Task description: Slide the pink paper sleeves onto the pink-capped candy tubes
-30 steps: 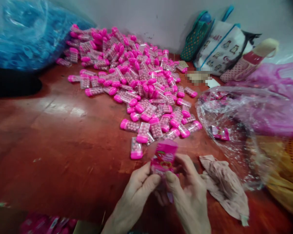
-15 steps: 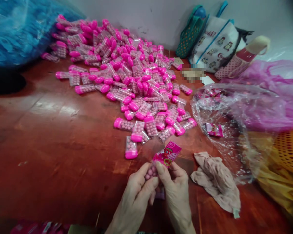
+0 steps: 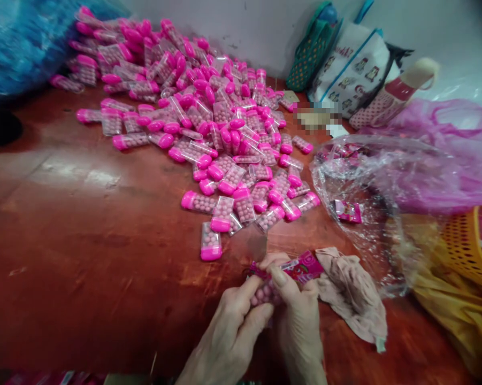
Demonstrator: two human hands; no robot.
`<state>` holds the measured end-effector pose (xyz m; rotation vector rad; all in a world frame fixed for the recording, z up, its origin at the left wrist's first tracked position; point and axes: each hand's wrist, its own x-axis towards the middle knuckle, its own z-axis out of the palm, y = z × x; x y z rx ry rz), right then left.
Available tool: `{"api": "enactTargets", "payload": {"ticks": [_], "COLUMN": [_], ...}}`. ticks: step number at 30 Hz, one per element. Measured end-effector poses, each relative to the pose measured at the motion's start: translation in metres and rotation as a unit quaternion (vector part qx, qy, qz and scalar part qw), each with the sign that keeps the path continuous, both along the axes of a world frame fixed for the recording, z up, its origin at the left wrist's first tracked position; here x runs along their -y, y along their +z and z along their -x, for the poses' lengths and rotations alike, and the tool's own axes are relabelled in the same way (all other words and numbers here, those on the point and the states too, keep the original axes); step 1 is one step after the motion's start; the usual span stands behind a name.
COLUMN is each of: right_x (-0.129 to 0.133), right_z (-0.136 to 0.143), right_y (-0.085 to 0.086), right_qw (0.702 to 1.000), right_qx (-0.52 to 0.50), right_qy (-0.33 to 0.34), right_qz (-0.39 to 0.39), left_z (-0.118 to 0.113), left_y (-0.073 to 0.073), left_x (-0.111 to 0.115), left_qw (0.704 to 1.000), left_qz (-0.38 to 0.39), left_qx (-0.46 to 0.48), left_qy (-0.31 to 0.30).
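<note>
Head cam: we're holding a candy container [image 3: 265, 293]
Left hand [image 3: 233, 321] grips it, right hand [image 3: 299, 313] pinches the pink wrapper [image 3: 308, 266].

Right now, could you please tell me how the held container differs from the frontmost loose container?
The held container is clasped by the left hand and right hand; the frontmost loose container lies on the table. The held container is partly hidden beside a printed pink wrapper; the frontmost loose container shows whole. Both contain pink balls.
</note>
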<state>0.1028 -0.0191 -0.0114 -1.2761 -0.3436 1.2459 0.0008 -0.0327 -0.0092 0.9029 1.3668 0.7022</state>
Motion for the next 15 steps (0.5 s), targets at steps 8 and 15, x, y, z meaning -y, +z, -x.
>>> {"api": "enactTargets", "payload": {"ticks": [8,15], "right_x": [0.001,0.001], "right_z": [0.003,-0.009], "right_y": [-0.007,-0.009], "right_qw": [0.989,0.998], "right_qx": [0.112,-0.02], "right_qy": [0.056,0.055], "right_qz": [0.08,0.03], "left_z": [-0.003,-0.012], "left_y": [-0.002,-0.001], "left_x": [-0.017,-0.028], "left_qw": [0.982,0.96], "left_qz": [0.029,0.059], "left_qx": [0.182,0.264], "left_qy": [-0.036,-0.068]}}
